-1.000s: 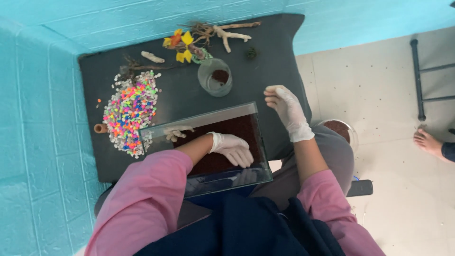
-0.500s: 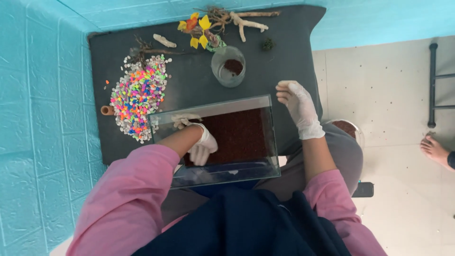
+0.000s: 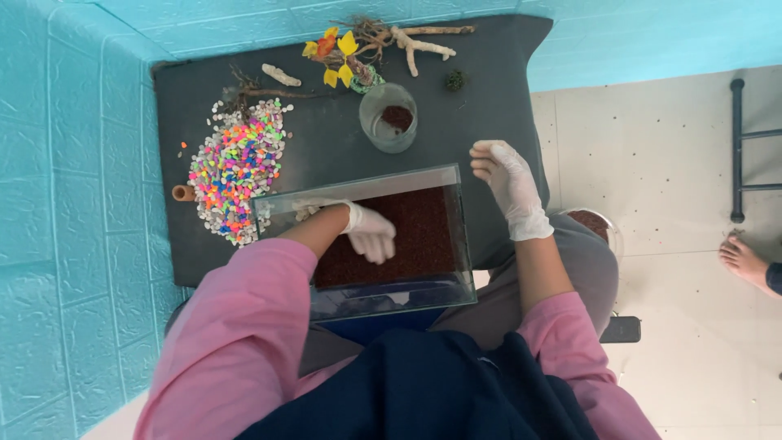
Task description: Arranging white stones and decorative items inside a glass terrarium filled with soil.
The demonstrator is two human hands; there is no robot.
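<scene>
A clear glass tank (image 3: 456,236) stands at the near edge of a dark table (image 3: 326,155), its floor covered with red-brown gravel (image 3: 419,228). My left hand (image 3: 371,232), in a white glove, reaches down inside the tank with flat fingers resting on the gravel. My right hand (image 3: 509,187), also gloved, lies on the table just outside the tank's right wall, fingers loosely curled, holding nothing.
A heap of multicoloured pebbles (image 3: 236,167) lies left of the tank. A clear cup (image 3: 388,118) with some red-brown gravel stands behind it. Driftwood (image 3: 415,41), yellow and orange artificial flowers (image 3: 334,53) and a small green ball (image 3: 454,80) sit at the far edge. Another person's bare foot (image 3: 745,261) is on the floor at right.
My left hand has slid from the tank's left side toward its middle over the gravel. My right hand has stayed beside the tank.
</scene>
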